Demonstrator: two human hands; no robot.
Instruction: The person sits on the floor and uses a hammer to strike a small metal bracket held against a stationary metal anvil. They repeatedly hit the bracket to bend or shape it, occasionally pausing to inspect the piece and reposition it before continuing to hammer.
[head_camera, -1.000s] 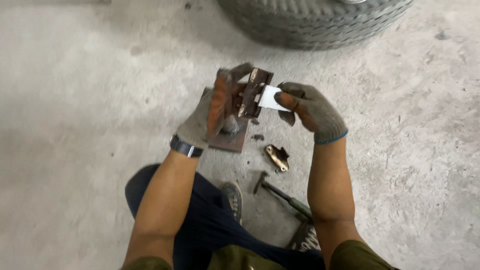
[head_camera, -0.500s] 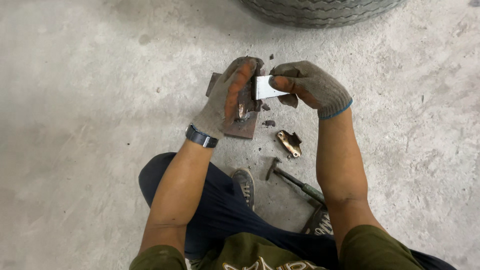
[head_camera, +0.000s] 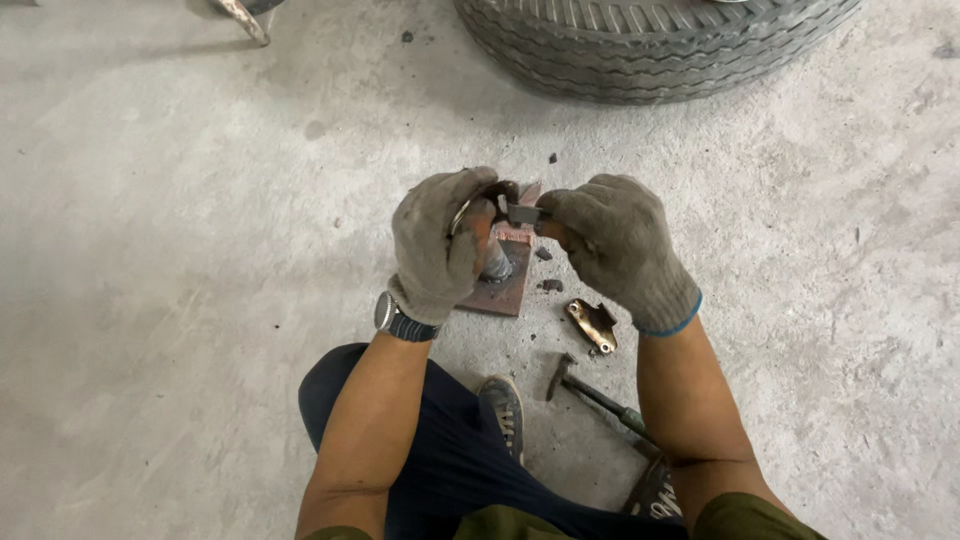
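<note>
At the centre of the frame the gloved left hand (head_camera: 440, 245) is wrapped around a rusty metal part (head_camera: 500, 255), while the right hand (head_camera: 610, 245) pinches a small grey piece (head_camera: 523, 214) (long axis roughly level) just right of it, above the concrete floor (head_camera: 180, 250).

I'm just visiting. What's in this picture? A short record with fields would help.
Setting: bare concrete floor
Left hand: gloved, wrapped around a rusty metal part
Right hand: gloved, pinching a small flat piece against that part
On the floor: bent brass-coloured bracket, small hammer
Behind: large tyre
Also seen: wristwatch, shoe
</note>
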